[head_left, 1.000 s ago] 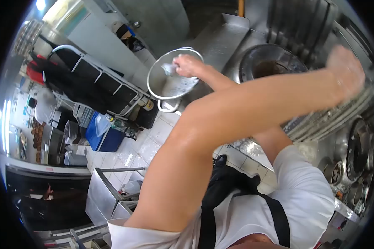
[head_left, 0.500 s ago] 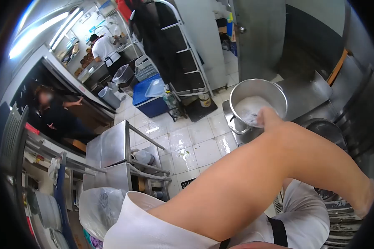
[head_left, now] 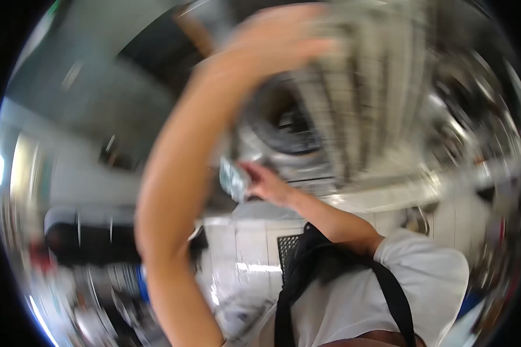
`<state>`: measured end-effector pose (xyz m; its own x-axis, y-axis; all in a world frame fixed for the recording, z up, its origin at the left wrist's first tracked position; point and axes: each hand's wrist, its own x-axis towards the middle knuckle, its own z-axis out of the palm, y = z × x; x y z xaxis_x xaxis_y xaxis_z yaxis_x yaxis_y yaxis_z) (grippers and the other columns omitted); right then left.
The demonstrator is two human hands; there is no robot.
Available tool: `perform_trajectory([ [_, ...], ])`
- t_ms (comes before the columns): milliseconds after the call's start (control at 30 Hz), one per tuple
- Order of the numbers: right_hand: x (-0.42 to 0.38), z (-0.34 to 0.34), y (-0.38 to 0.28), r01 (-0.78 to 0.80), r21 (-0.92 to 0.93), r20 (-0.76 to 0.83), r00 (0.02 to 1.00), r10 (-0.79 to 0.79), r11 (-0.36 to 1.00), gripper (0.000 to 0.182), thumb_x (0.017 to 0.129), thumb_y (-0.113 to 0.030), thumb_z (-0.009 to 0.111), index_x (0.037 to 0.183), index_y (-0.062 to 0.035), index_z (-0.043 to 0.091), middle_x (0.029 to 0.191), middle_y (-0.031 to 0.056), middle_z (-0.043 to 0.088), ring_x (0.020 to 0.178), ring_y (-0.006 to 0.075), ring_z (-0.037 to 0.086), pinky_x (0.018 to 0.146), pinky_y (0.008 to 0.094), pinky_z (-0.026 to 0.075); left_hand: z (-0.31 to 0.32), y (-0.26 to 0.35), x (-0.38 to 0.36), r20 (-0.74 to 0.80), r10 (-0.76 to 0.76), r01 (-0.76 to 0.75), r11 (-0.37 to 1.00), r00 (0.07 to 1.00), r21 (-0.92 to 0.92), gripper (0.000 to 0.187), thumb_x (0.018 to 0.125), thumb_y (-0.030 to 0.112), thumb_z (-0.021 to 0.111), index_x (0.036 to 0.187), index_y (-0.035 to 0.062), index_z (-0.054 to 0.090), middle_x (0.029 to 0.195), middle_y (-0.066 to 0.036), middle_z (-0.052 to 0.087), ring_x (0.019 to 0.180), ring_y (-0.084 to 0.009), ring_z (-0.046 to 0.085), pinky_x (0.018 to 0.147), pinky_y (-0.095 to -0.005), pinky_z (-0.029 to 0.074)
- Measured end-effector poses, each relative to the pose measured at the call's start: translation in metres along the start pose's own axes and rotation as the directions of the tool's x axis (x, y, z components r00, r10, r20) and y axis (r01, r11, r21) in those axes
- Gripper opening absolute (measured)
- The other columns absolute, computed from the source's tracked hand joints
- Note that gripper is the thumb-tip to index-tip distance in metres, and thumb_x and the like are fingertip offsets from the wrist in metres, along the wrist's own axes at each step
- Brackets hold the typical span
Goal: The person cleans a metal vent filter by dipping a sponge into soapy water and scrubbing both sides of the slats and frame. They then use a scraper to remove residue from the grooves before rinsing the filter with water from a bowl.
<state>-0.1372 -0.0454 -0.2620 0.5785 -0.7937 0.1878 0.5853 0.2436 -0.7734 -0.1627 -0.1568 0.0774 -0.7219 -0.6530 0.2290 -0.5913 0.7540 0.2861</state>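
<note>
My left arm arches up across the view, and my left hand is smeared by motion at the edge of a long, ribbed pale metal stack. Its thumb and fingers blur together there; whether they grip the stack I cannot tell. Lower down, my right hand is closed round a crumpled pale-green wad that sticks out to the left of the fingers. Just beyond that hand lies a dark round pan, partly behind my left forearm.
Blurred metalware sits at the right. A metal ledge runs in front of me above the white tiled floor. A black perforated mat lies by my apron. At left is a dark padded shape.
The view has swung to the right, away from the tall pot. My right hand has come out of the pot and shows the pale-green wad. My left hand remains near the stack.
</note>
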Motion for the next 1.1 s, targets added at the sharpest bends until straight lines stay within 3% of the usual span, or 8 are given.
perform_trajectory([
  [200, -0.262, -0.122, -0.112, -0.017, 0.235, -0.412, 0.904, 0.116, 0.972, 0.063, 0.082, 0.010, 0.065, 0.140, -0.0071, 0.051, 0.128, 0.0097, 0.060, 0.119, 0.0258, 0.061, 0.100, 0.0441, 0.052, -0.014, 0.012, 0.029, 0.141, -0.294, 0.282, 0.954, 0.946, 0.098, 0.060, 0.085, 0.029, 0.074, 0.130, -0.0047, 0.055, 0.118, -0.018, 0.067, 0.108, -0.0252, 0.064, 0.096, -0.0343, 0.047],
  [367, -0.234, -0.109, -0.219, 0.375, -0.422, -0.473, 0.686, -0.553, 0.825, 0.066, 0.089, 0.001, 0.067, 0.149, -0.0086, 0.042, 0.141, 0.0104, 0.053, 0.131, 0.0226, 0.051, 0.108, 0.0394, 0.046, -0.023, 0.003, -0.019, -0.023, -0.191, 0.184, 0.968, 0.981, -0.170, 0.059, 0.085, 0.020, 0.075, 0.133, -0.0056, 0.052, 0.116, -0.011, 0.067, 0.104, -0.0183, 0.062, 0.092, -0.0318, 0.047],
  [467, -0.142, -0.072, -0.314, 0.444, -0.805, -0.093, 0.561, -0.823, 0.393, 0.054, 0.091, 0.002, 0.058, 0.144, -0.0055, 0.048, 0.135, 0.0100, 0.058, 0.127, 0.0229, 0.054, 0.107, 0.0381, 0.045, -0.041, 0.028, -0.023, 0.051, -0.162, 0.169, 0.967, 0.986, -0.192, 0.059, 0.088, 0.017, 0.074, 0.137, -0.0056, 0.050, 0.124, -0.013, 0.064, 0.112, -0.0202, 0.061, 0.098, -0.0327, 0.046],
  [533, -0.089, -0.044, -0.349, 0.108, -0.889, 0.454, 0.328, -0.829, -0.444, 0.051, 0.084, 0.002, 0.062, 0.134, -0.0096, 0.059, 0.132, 0.0137, 0.058, 0.117, 0.0329, 0.058, 0.103, 0.0406, 0.047, -0.043, 0.034, -0.033, 0.047, -0.095, 0.100, 0.985, 0.994, -0.139, 0.059, 0.088, 0.017, 0.074, 0.137, -0.0053, 0.050, 0.125, -0.013, 0.064, 0.113, -0.0209, 0.060, 0.098, -0.0335, 0.046],
  [600, -0.078, -0.035, -0.346, -0.191, -0.750, 0.579, 0.272, -0.768, -0.633, 0.053, 0.079, -0.001, 0.065, 0.129, -0.0163, 0.061, 0.121, 0.0124, 0.059, 0.105, 0.0347, 0.060, 0.092, 0.0447, 0.050, -0.046, 0.034, -0.033, 0.029, -0.033, 0.035, 0.994, 0.999, -0.099, 0.059, 0.088, 0.018, 0.074, 0.137, -0.0050, 0.050, 0.127, -0.014, 0.063, 0.114, -0.0216, 0.060, 0.098, -0.0343, 0.047],
  [667, -0.085, -0.034, -0.339, -0.269, -0.681, 0.647, 0.215, -0.732, -0.681, 0.051, 0.078, -0.003, 0.066, 0.127, -0.0175, 0.062, 0.115, 0.0119, 0.060, 0.099, 0.0346, 0.061, 0.084, 0.0461, 0.053, -0.040, 0.031, -0.025, -0.084, -0.006, 0.011, 0.998, 0.996, 0.066, 0.059, 0.083, 0.024, 0.077, 0.133, 0.0003, 0.055, 0.116, -0.015, 0.069, 0.105, -0.0259, 0.066, 0.093, -0.0350, 0.049],
  [867, -0.083, -0.016, -0.360, -0.374, -0.705, 0.358, 0.546, -0.758, -0.603, 0.039, 0.085, -0.013, 0.062, 0.124, -0.0157, 0.059, 0.099, 0.0150, 0.056, 0.062, 0.0320, 0.066, 0.053, 0.0443, 0.053, -0.012, 0.042, 0.035, -0.225, 0.091, 0.016, 0.901, 0.970, 0.433, 0.059, 0.078, 0.031, 0.081, 0.124, 0.0002, 0.060, 0.117, -0.022, 0.069, 0.110, -0.0385, 0.065, 0.092, -0.0418, 0.050],
  [1100, -0.109, -0.019, -0.310, -0.572, -0.648, 0.040, 0.634, -0.772, -0.503, 0.025, 0.088, -0.017, 0.059, 0.111, -0.0070, 0.060, 0.097, 0.0146, 0.062, 0.070, 0.0330, 0.069, 0.056, 0.0456, 0.054, -0.027, 0.062, 0.020, -0.107, 0.103, -0.078, 0.974, 0.989, 0.213, 0.060, 0.077, 0.031, 0.083, 0.123, 0.0003, 0.061, 0.110, -0.020, 0.071, 0.101, -0.0347, 0.068, 0.089, -0.0418, 0.051],
])
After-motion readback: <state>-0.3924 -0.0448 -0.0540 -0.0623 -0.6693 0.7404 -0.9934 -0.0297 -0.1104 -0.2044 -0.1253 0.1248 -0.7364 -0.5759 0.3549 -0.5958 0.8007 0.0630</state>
